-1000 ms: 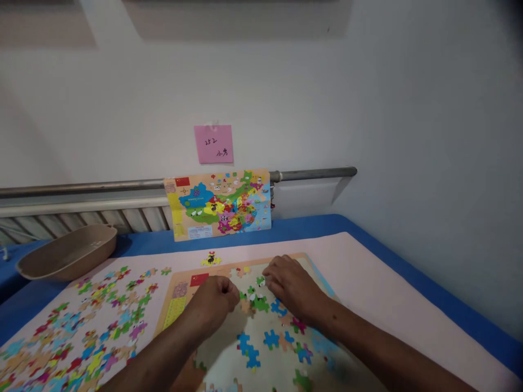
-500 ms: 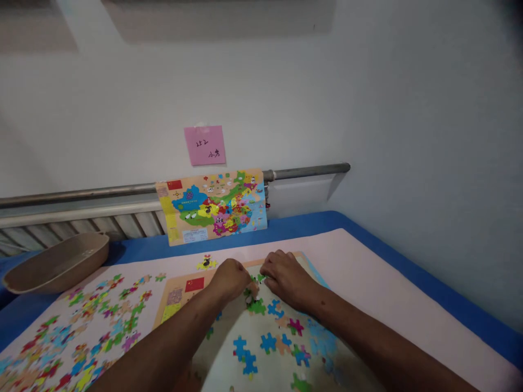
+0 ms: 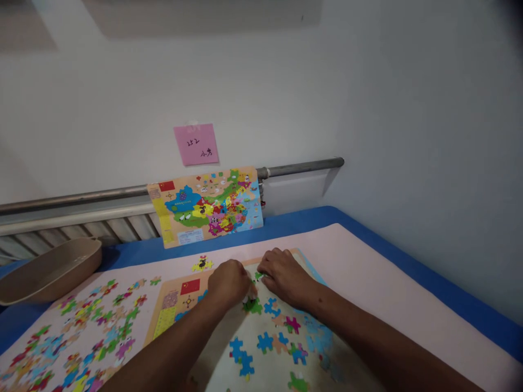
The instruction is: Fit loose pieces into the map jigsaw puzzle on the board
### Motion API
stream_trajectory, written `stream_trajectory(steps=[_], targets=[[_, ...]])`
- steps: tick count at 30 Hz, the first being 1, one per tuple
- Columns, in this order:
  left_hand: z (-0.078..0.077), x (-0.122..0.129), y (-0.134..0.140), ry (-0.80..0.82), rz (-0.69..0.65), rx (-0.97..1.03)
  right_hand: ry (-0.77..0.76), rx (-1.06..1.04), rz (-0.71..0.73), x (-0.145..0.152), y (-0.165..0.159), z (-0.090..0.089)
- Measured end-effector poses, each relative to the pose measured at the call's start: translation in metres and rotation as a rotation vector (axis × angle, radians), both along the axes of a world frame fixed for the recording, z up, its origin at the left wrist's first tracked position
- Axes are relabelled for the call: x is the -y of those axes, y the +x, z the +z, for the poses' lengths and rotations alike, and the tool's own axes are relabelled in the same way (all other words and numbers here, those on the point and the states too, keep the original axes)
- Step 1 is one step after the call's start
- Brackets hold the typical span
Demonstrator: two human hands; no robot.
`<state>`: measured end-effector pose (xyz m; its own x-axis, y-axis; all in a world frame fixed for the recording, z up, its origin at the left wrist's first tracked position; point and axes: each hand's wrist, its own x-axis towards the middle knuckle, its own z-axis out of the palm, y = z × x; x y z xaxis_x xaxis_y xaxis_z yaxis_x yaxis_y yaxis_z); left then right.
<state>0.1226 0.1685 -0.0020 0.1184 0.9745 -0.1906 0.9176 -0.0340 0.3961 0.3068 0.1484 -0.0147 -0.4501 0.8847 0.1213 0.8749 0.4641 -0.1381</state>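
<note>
A wooden puzzle board (image 3: 180, 296) with a red flag and a pale map recess lies on the pink mat (image 3: 368, 283). My left hand (image 3: 229, 284) rests on the board's upper middle, fingers curled down over green pieces (image 3: 253, 306). My right hand (image 3: 286, 277) lies just to its right, fingertips pressing a green piece at the top of the recess. The two hands nearly touch. Blue, purple and green pieces (image 3: 265, 343) sit loose inside the recess below my hands. Whether either hand pinches a piece is hidden.
Several coloured loose pieces (image 3: 81, 332) are spread on the mat's left. A yellow piece (image 3: 201, 264) lies above the board. A reference map picture (image 3: 206, 206) leans on the wall pipe (image 3: 302, 167) under a pink note (image 3: 196, 144). A beige tray (image 3: 44, 269) sits far left.
My left hand has moved right and up the board to meet my right hand over the green pieces. The view has drifted slightly right.
</note>
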Motion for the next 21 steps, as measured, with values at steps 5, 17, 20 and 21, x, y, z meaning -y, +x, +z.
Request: stream_trajectory(steps=[5, 17, 20, 21], targets=[[0.002, 0.014, -0.007, 0.099, -0.159, -0.035, 0.0, -0.018, 0.008, -0.002, -0.001, -0.001], [-0.004, 0.015, -0.008, 0.137, -0.219, -0.05, -0.026, -0.006, -0.001, -0.006, -0.004, -0.003], [-0.004, 0.016, -0.008, 0.131, -0.2, -0.057, -0.027, -0.001, -0.004, -0.005, -0.004, -0.002], [-0.004, 0.016, -0.008, 0.126, -0.196, -0.056, -0.027, 0.0, -0.005, -0.005, -0.005, -0.002]])
